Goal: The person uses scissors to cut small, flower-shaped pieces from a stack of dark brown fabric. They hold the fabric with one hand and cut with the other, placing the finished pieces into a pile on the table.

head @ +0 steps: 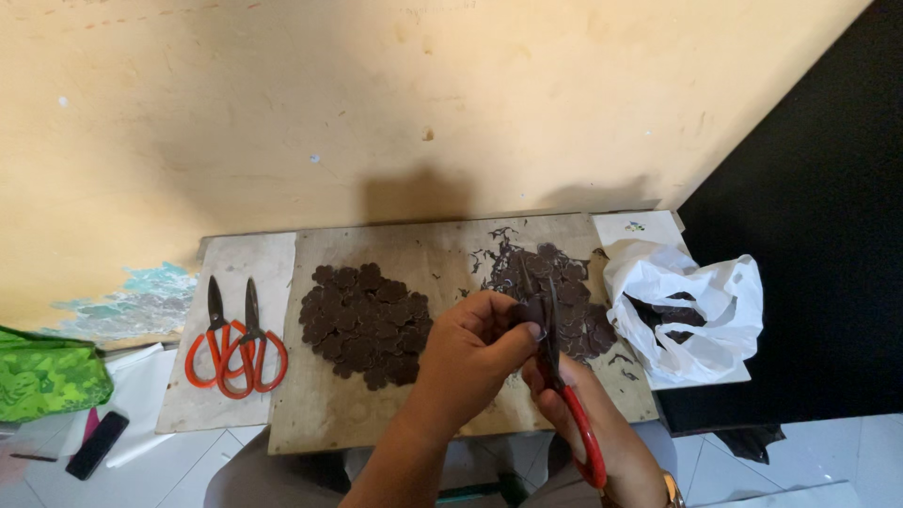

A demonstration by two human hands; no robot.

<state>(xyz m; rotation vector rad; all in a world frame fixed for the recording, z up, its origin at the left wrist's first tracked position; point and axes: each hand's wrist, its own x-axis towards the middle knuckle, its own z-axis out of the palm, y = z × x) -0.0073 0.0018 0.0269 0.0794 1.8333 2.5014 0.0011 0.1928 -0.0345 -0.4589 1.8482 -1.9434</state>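
Head view: I see my left hand (pixel 475 343) pinching a dark cut-out piece (pixel 527 310), my right hand (pixel 602 423) clamped on red-handled scissors (pixel 564 376) at its edge, above the board (pixel 376 414), between two dark piles.

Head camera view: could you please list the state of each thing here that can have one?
Left hand: pinching a dark piece.
Right hand: gripping red-handled scissors, blades at the piece, nearly shut.
Two spare scissors: lying on the board, untouched.
Pile of dark cut shapes: flat, spread out.
White plastic bag: open, dark pieces inside.
Black phone: on the floor.
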